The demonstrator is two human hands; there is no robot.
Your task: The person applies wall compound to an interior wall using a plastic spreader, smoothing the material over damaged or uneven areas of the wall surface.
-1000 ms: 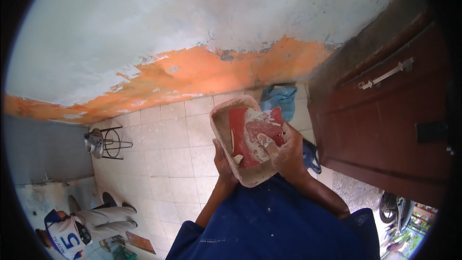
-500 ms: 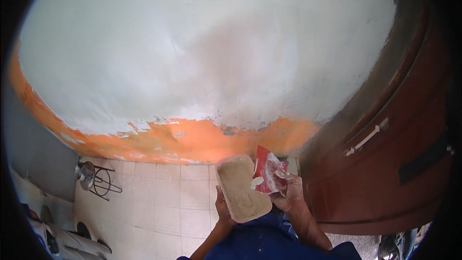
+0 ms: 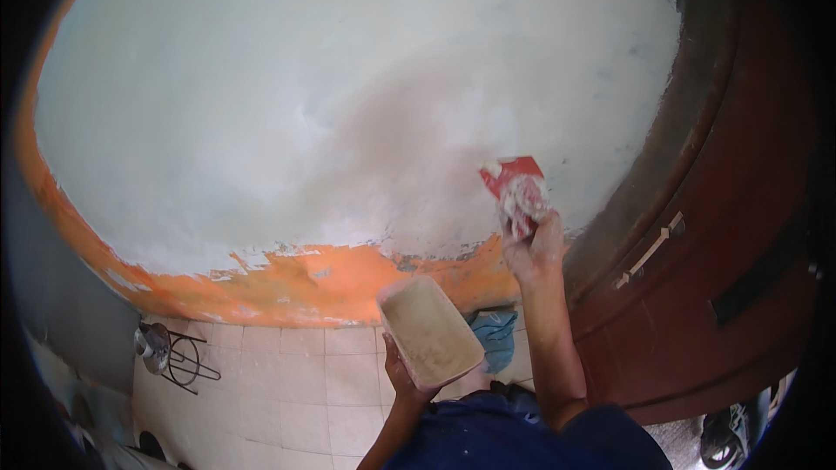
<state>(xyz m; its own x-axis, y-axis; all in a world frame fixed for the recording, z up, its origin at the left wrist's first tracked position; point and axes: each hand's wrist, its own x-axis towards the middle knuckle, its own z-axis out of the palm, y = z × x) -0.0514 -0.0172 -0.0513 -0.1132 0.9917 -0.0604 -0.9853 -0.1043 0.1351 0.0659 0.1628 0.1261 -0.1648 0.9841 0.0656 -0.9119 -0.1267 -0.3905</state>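
Observation:
My left hand [image 3: 401,370] grips a shallow rectangular tub [image 3: 431,331] by its left side, low in front of my body; pale putty coats its inside. Raised toward the wall, my right hand [image 3: 535,248] is closed around a red putty scraper [image 3: 515,176]. White putty is smeared over the scraper and onto my fingers, and a lump sits near its left corner. Ahead stands the wall [image 3: 261,104], mostly coated whitish, with a damp-looking darker patch in the middle and a ragged orange band [image 3: 340,283] along its bottom. I cannot tell whether the scraper touches the wall.
On the right is a dark red door [image 3: 670,313] with a pale handle [image 3: 649,250]. A blue-green bag or cloth [image 3: 495,339] lies on the tiled floor [image 3: 296,383] by the wall. A small metal stand [image 3: 183,361] is at the left. Shoes show at the lower right.
My right hand has lifted the scraper from beside the tub up to the wall. The tub stays in my left hand. The blue-green bag or cloth has come into sight.

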